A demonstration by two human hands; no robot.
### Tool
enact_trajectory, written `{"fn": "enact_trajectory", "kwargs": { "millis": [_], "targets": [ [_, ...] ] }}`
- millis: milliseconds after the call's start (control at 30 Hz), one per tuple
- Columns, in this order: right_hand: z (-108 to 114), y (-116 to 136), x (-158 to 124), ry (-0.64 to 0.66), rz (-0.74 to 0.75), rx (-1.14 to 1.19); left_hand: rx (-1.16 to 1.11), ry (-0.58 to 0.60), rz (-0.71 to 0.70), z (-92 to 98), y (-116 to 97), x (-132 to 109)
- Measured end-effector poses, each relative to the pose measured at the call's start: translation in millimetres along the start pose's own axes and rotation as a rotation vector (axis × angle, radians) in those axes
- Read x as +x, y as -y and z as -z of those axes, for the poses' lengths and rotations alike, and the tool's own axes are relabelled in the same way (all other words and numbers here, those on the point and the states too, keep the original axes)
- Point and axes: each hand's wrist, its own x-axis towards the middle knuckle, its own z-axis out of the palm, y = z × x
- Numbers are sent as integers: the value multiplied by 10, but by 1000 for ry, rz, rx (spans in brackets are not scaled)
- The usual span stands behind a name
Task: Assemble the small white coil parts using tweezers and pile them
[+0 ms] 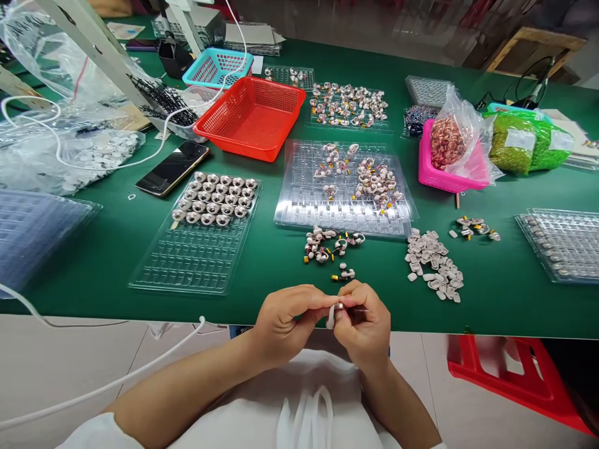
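Both hands meet at the table's front edge, fingers pinched together around a small whitish earphone part (331, 317) with a shiny silvery end. My left hand (291, 321) grips it from the left with thumb and forefinger. From the right, my right hand (364, 325) pinches the same part, and a thin dark piece shows between its fingers, too small to name. Just beyond the fingers lies a loose earphone assembly (345, 272) with a yellow tab. Behind it is a small heap of similar assemblies (321, 243). Pale shell pieces (433, 262) are piled to the right.
A clear tray (187, 259) at left carries rows of silvery-white parts (215, 198). Stacked trays (299, 187) hold more assemblies in the middle. Around them are a red basket (253, 121), a phone (172, 168), a pink basket (452, 178) and trays (566, 243). A red stool (510, 374) stands lower right.
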Motion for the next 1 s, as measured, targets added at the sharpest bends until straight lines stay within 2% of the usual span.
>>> {"fn": "enact_trajectory", "kwargs": {
  "millis": [100, 233, 367, 567, 800, 1000],
  "targets": [
    [31, 50, 51, 20, -93, 3, -41, 20, 173, 8, -53, 55],
    [95, 132, 151, 76, -293, -7, -288, 22, 476, -6, -86, 127],
    [128, 153, 184, 106, -383, -29, -365, 22, 574, -17, -68, 147],
    [64, 123, 141, 45, -344, -24, -229, 15, 501, -10, -39, 104],
    [-2, 115, 71, 4, -248, -14, -47, -13, 270, -19, -45, 26],
    [-12, 156, 6, 8, -193, -7, 2, 11, 131, 4, -110, 14]
  ]
}}
